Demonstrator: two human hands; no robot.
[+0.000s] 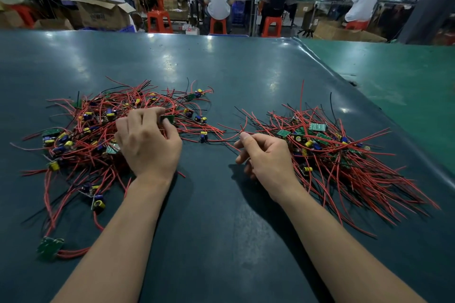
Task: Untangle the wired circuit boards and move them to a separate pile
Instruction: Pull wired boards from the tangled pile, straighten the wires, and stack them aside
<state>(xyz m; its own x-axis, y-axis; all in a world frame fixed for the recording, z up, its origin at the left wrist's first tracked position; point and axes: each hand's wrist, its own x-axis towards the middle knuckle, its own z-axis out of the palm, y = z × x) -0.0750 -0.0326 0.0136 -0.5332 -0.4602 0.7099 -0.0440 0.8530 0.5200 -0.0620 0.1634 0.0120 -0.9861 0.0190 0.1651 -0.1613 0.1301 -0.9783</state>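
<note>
The left hand [147,140] pinches a green board [168,118] in the tangled heap [81,140]; its wires run rightward — toward the right hand [264,155], which pinches a red wire [242,128] beside the sorted pile [344,155].

Bright overhead glare on the table [221,69], blurred background, edge distortion

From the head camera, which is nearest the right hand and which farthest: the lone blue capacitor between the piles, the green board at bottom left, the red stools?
1. Lone blue capacitor, just left of the right hand.
2. Green board, bottom left corner of the table.
3. Red stools, beyond the table.
</note>
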